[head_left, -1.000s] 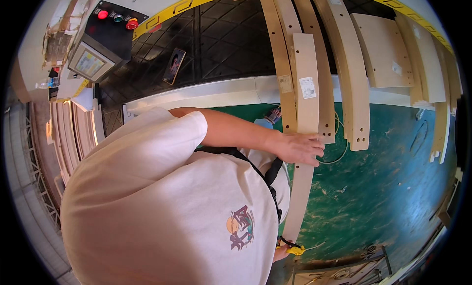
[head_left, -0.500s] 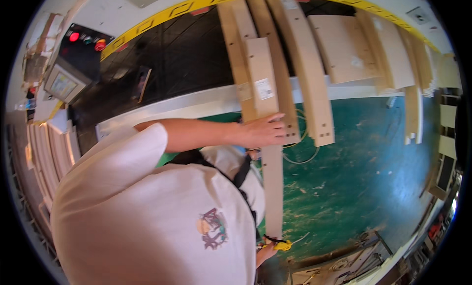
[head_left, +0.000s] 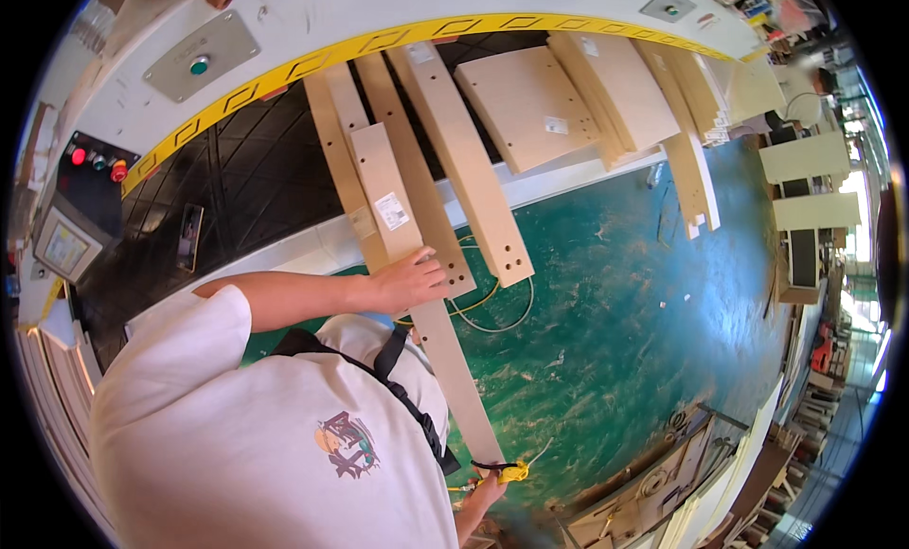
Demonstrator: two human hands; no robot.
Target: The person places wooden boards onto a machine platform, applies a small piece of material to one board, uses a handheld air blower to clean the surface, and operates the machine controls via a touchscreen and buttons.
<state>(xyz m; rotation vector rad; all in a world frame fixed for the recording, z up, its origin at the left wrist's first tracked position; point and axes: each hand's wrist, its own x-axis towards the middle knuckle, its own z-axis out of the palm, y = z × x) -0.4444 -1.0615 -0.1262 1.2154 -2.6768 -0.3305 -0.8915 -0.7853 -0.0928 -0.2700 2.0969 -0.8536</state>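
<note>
Below, I see a green workshop floor (head_left: pixel 644 303). My left hand (head_left: pixel 412 282) grips a long wooden plank (head_left: pixel 398 208) bearing a white rectangular label (head_left: pixel 391 211); my right hand (head_left: pixel 488 483) pinches its lower end.

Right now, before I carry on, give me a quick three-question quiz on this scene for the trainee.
1. True or false: the left hand holds the long plank.
2. What colour is the floor? A grey, B green, C red.
3. Fill in: the small item by the right hand, at the plank's lower end, is ____ in colour.
Key: 1 true; 2 B; 3 yellow.
</note>
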